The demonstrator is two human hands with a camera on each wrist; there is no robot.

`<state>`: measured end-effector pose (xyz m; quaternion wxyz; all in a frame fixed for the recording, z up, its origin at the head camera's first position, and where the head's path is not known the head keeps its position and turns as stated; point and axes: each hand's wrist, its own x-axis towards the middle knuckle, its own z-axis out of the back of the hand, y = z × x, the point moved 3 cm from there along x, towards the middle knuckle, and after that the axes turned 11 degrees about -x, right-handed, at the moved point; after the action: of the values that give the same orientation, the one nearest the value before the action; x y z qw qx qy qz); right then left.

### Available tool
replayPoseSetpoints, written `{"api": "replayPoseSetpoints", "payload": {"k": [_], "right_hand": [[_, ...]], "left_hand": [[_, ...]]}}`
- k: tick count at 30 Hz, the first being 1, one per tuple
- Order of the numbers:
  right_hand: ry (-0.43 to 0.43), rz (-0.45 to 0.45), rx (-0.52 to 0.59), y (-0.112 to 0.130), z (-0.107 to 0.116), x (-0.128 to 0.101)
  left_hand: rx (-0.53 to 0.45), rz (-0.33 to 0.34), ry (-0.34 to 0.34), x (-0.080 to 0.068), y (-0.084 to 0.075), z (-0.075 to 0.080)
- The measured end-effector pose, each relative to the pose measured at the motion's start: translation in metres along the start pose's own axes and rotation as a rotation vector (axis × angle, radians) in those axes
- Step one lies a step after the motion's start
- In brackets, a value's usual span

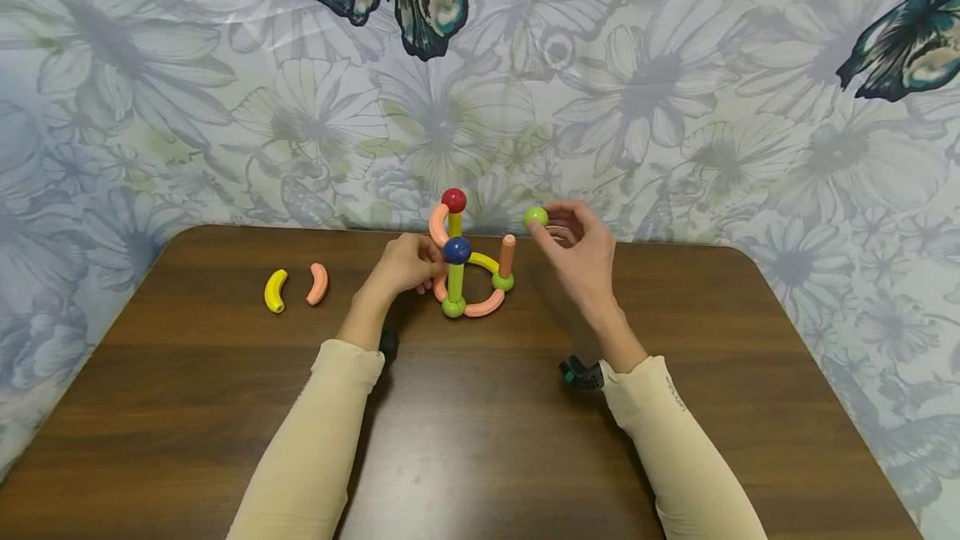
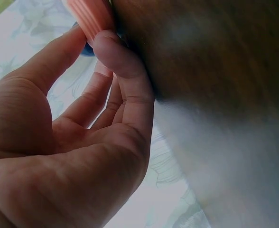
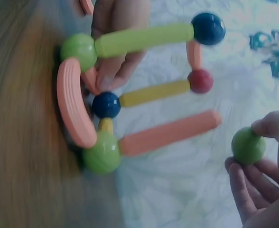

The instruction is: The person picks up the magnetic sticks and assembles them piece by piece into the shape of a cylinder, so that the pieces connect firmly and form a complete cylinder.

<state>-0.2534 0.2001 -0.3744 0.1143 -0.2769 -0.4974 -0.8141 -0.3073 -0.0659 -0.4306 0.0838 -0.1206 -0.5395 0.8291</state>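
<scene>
- The work in hand is a toy structure (image 1: 468, 269) of rods and balls, standing at the far middle of the tabletop (image 1: 480, 440), close to the flowered wall covering (image 1: 675, 90). All places below are given relative to this structure.
- The left hand (image 1: 405, 265) is at the structure's left side. Its fingers (image 2: 123, 71) are curled onto a ribbed salmon-coloured piece (image 2: 92, 16), thumb and fingers pinching it; the grip reads as a steadying hold.
- The right hand (image 1: 577, 252) is raised to the right of the structure and apart from it. Its fingertips pinch a loose green ball (image 1: 536, 217), held clear of every rod.
- The orange upright rod (image 1: 507, 255) on the structure's right side has a bare top end. The green ball sits just to the right of that end and a little above it.
- Judged step: a ball is being brought to the structure while the other hand braces it. The ball is not yet seated.
- Judged requirement for the next move: the ball would have to travel left and down onto the bare rod end, squarely and lightly, with the left hand's hold kept firm, since the frame looks light and could tip.
- Two spare curved pieces, a yellow one (image 1: 276, 291) and a salmon one (image 1: 317, 283), lie on the tabletop well to the left of the structure, untouched.
</scene>
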Motion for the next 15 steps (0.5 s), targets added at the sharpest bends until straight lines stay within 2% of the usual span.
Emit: {"api": "replayPoseSetpoints", "payload": {"k": [5,7,15], "right_hand": [[0.05,0.091,0.034,0.034,-0.002,-0.005],[0.073,0.103,0.04,0.038,-0.004,-0.007],[0.124,0.079,0.018,0.011,-0.012,-0.005]], "left_hand": [[-0.002,-0.001,-0.001,0.0,0.002,-0.001],[-0.005,0.002,-0.002,0.0,0.001,-0.001],[0.002,0.002,-0.001,-0.002,0.0,0.0]]}}
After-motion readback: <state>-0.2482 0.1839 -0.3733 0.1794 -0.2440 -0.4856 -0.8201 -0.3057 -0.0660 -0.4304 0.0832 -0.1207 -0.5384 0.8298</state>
